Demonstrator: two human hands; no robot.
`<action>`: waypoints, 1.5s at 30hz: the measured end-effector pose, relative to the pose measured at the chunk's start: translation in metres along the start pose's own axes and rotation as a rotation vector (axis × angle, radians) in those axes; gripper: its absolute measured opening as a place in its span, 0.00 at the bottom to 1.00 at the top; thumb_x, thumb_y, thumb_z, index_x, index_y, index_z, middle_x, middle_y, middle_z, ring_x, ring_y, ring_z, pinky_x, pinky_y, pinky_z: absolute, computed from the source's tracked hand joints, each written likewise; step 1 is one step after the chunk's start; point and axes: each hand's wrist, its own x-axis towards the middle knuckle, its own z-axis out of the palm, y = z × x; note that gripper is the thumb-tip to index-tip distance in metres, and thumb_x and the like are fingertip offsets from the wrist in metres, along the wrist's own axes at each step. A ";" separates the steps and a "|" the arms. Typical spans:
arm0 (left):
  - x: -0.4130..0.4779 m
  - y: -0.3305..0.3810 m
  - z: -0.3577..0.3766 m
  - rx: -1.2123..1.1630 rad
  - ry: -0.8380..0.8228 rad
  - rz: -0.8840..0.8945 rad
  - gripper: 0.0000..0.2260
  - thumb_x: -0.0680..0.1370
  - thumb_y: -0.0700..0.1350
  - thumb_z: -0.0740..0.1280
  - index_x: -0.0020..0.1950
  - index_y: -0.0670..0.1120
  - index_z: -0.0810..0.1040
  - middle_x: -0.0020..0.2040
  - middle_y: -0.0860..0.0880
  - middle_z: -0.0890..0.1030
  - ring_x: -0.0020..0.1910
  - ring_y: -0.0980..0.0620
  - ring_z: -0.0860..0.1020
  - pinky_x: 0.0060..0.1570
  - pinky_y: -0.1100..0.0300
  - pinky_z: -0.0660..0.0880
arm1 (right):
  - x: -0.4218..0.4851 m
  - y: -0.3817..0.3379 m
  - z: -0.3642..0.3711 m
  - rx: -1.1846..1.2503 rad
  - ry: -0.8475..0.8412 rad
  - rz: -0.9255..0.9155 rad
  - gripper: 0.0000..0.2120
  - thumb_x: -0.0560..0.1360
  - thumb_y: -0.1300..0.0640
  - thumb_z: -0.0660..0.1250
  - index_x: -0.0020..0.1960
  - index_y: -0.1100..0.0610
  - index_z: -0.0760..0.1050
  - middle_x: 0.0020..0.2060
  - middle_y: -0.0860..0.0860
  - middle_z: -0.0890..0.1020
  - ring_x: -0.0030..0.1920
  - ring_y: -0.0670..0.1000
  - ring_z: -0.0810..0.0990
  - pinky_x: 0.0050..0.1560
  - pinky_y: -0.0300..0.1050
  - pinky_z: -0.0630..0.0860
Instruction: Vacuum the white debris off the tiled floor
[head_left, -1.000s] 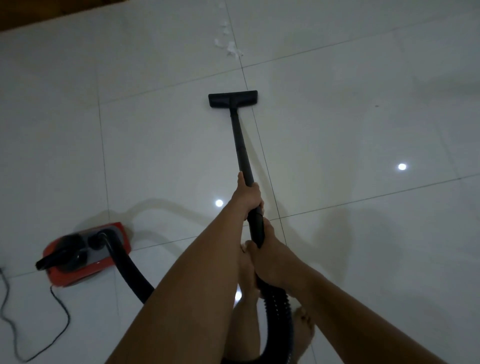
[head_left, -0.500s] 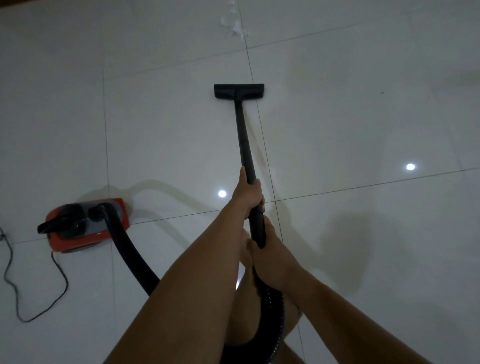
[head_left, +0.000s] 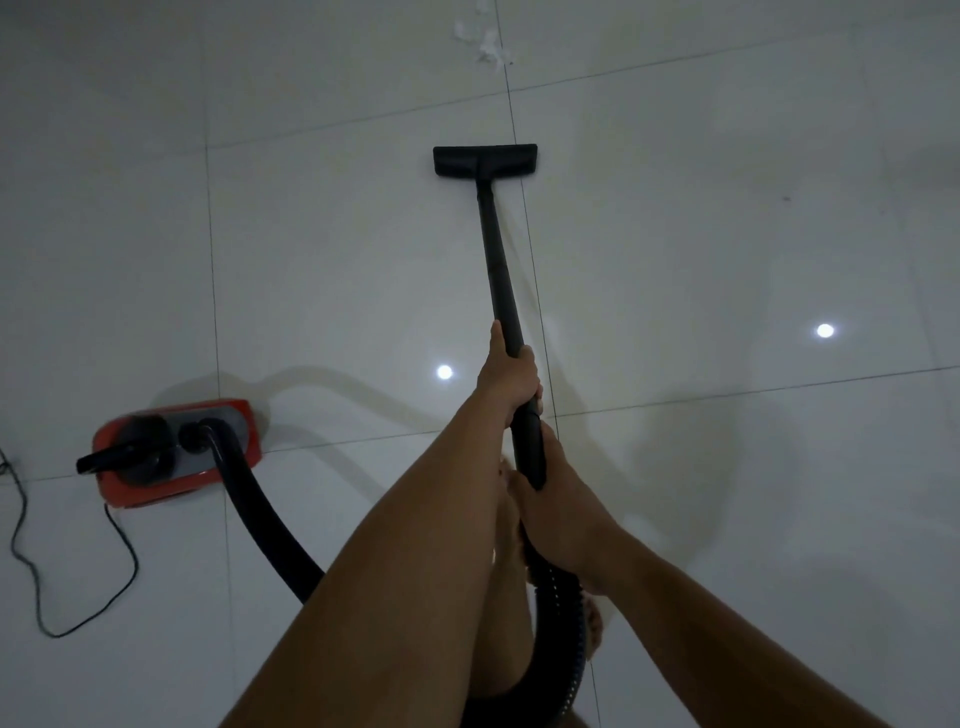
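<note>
A black vacuum wand (head_left: 497, 260) runs from my hands forward to a flat black floor nozzle (head_left: 485, 161) resting on the white tiled floor (head_left: 701, 249). My left hand (head_left: 511, 376) is shut around the wand higher up. Just behind it, my right hand (head_left: 558, 512) grips the wand where the ribbed hose begins. White debris (head_left: 488, 47) lies scattered along a grout line at the top edge, well beyond the nozzle and apart from it.
The red canister vacuum (head_left: 171, 452) sits on the floor at the left, with its black hose (head_left: 260, 525) curving under my arms. A thin power cord (head_left: 62, 561) loops at the far left. My bare feet are partly visible beneath my arms.
The view has shifted forward. The nozzle has moved closer to the debris. The red canister now sits higher in the frame. Both hands keep their grip on the wand.
</note>
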 end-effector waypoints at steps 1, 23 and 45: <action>0.004 0.008 -0.002 -0.002 -0.006 0.002 0.30 0.86 0.47 0.55 0.82 0.65 0.43 0.37 0.44 0.75 0.28 0.51 0.74 0.31 0.57 0.77 | 0.004 -0.008 -0.003 0.002 0.002 -0.001 0.33 0.85 0.53 0.60 0.82 0.39 0.46 0.52 0.58 0.82 0.35 0.50 0.81 0.27 0.33 0.75; 0.084 0.157 -0.035 0.006 -0.045 -0.028 0.30 0.86 0.47 0.56 0.82 0.64 0.43 0.38 0.44 0.76 0.31 0.50 0.75 0.38 0.54 0.78 | 0.085 -0.155 -0.048 -0.021 0.055 0.031 0.30 0.86 0.52 0.56 0.82 0.40 0.45 0.48 0.56 0.82 0.32 0.48 0.81 0.28 0.36 0.76; 0.098 0.244 -0.035 -0.093 -0.050 -0.089 0.31 0.85 0.45 0.56 0.82 0.65 0.43 0.34 0.45 0.74 0.30 0.51 0.73 0.42 0.53 0.77 | 0.094 -0.243 -0.107 -0.128 -0.029 0.030 0.30 0.86 0.54 0.55 0.83 0.46 0.45 0.50 0.53 0.81 0.37 0.47 0.80 0.25 0.33 0.72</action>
